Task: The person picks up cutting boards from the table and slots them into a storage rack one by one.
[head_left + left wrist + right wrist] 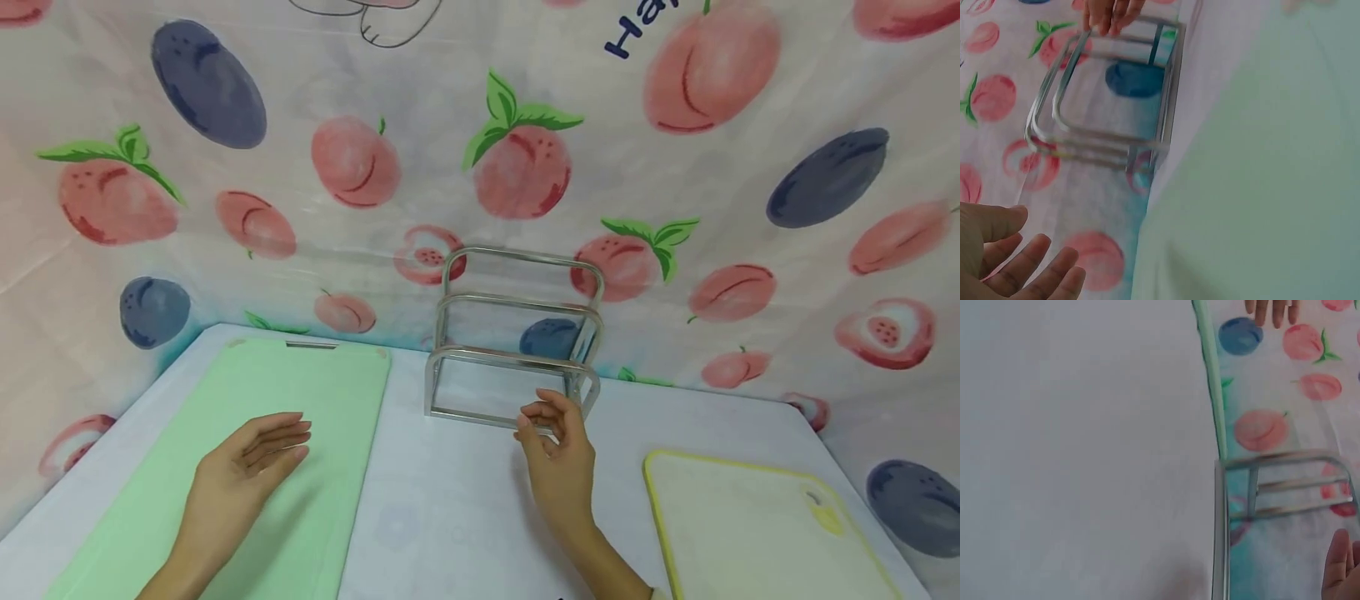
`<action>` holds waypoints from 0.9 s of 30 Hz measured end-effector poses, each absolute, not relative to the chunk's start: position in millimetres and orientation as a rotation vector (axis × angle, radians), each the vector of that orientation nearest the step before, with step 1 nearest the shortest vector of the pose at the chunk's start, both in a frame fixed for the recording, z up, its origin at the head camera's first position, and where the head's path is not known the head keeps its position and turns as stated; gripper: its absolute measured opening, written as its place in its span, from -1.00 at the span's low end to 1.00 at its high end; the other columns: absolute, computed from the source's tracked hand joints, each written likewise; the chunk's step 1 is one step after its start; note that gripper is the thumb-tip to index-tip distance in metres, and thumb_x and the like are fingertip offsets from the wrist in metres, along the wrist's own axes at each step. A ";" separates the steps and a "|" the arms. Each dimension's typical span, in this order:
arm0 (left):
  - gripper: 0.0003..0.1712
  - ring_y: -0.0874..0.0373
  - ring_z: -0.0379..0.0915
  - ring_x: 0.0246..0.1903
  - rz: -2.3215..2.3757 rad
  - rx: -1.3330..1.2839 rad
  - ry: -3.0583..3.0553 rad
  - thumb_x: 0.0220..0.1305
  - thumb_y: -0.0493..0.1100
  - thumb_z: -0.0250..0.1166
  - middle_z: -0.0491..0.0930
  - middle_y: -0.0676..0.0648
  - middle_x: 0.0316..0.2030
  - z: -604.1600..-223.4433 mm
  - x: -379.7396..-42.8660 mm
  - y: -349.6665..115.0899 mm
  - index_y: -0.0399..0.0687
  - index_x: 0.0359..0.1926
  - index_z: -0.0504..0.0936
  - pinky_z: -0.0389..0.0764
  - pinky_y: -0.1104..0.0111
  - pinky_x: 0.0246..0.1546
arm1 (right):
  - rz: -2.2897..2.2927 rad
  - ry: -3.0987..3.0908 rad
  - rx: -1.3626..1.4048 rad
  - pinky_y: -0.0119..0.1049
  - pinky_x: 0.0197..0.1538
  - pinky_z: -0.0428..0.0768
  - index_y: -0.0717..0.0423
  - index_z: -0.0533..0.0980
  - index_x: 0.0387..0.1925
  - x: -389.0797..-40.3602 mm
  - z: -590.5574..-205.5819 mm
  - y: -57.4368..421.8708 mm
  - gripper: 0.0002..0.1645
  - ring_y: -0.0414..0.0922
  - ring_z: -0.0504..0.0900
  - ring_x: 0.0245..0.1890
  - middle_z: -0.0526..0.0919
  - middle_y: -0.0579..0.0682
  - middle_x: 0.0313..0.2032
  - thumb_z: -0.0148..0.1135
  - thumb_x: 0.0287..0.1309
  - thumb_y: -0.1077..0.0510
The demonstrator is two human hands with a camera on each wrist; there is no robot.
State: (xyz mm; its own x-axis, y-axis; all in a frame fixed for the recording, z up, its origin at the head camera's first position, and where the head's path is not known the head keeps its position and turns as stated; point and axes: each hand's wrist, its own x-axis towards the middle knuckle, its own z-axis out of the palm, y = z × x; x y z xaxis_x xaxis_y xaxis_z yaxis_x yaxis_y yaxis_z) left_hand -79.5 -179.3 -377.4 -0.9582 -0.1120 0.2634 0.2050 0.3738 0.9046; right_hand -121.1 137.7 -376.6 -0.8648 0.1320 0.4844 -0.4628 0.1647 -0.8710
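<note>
My left hand (236, 479) is raised over a pale green board (322, 400), fingers loosely bent and thumb apart, with nothing in it. A silver metal rack (510, 359) made of several upright loops stands at the back middle of the table. My right hand (558, 467) is in front of the rack's right corner, its fingers curved and holding nothing. From the left wrist, the right hand's fingertips (1115, 15) overlap the rack's top bars. Only part of the right hand (1340, 569) shows in its own wrist view, beside the rack (1285, 459).
A white cutting board (750, 533) with a yellow rim lies at the right of the white table (442, 500). The green board covers the left side. Behind the rack hangs a fruit-printed cloth (435, 183), close to the table's back edge.
</note>
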 end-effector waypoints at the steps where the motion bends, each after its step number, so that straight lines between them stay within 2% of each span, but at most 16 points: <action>1: -0.57 0.25 0.54 -0.05 -1.586 -0.067 -2.362 0.27 -0.15 0.30 0.62 0.00 -0.03 -377.6 -77.3 -185.6 -0.11 0.15 0.51 0.52 0.56 -0.10 | 1.777 -1.996 0.311 -0.31 -0.23 0.65 0.30 0.37 0.10 -122.3 -378.7 134.1 -0.57 0.01 0.56 -0.22 0.54 0.25 -0.17 0.16 0.19 0.46; 6: -0.55 0.34 0.54 -0.07 -1.512 -0.001 -2.360 0.27 -0.21 0.30 0.63 0.09 -0.04 -377.5 -72.7 -213.9 -0.17 0.17 0.49 0.50 0.62 -0.13 | 1.902 -2.028 0.324 -0.27 -0.14 0.64 0.15 0.37 0.12 -126.4 -388.9 114.3 -0.58 -0.02 0.55 -0.14 0.52 0.17 -0.09 0.19 0.25 0.32; 12: -0.53 0.41 0.52 -0.06 -1.460 0.014 -2.375 0.27 -0.21 0.30 0.63 0.15 -0.04 -376.2 -73.2 -230.6 -0.13 0.19 0.48 0.47 0.66 -0.13 | 2.009 -2.098 0.237 -0.27 -0.13 0.63 0.09 0.40 0.09 -123.1 -388.1 86.1 -0.59 -0.05 0.57 -0.15 0.52 0.20 -0.08 0.20 0.22 0.33; 19: -0.55 0.50 0.53 -0.14 -1.451 0.074 -2.366 0.25 -0.20 0.32 0.64 0.26 -0.11 -379.0 -83.4 -250.9 -0.14 0.16 0.50 0.47 0.69 -0.20 | 2.076 -2.131 0.134 -0.35 -0.19 0.63 0.17 0.42 0.07 -120.5 -396.9 49.9 -0.62 -0.10 0.58 -0.21 0.56 0.09 -0.16 0.18 0.20 0.32; 22: -0.59 0.53 0.53 -0.16 -1.467 0.089 -2.347 0.24 -0.23 0.33 0.64 0.31 -0.15 -382.7 -87.5 -261.3 -0.08 0.11 0.54 0.46 0.72 -0.22 | 2.127 -2.126 0.089 -0.33 -0.21 0.63 0.21 0.42 0.07 -120.4 -402.6 37.2 -0.62 -0.08 0.58 -0.25 0.57 0.02 -0.22 0.19 0.21 0.28; 27: -0.65 0.57 0.53 -0.21 -1.513 0.127 -2.318 0.23 -0.26 0.33 0.64 0.36 -0.21 -393.0 -91.7 -277.4 0.07 0.04 0.59 0.41 0.76 -0.23 | 2.254 -2.060 -0.023 -0.28 -0.25 0.66 0.24 0.43 0.04 -122.9 -412.2 25.4 -0.63 -0.01 0.59 -0.30 0.59 0.01 -0.31 0.22 0.20 0.27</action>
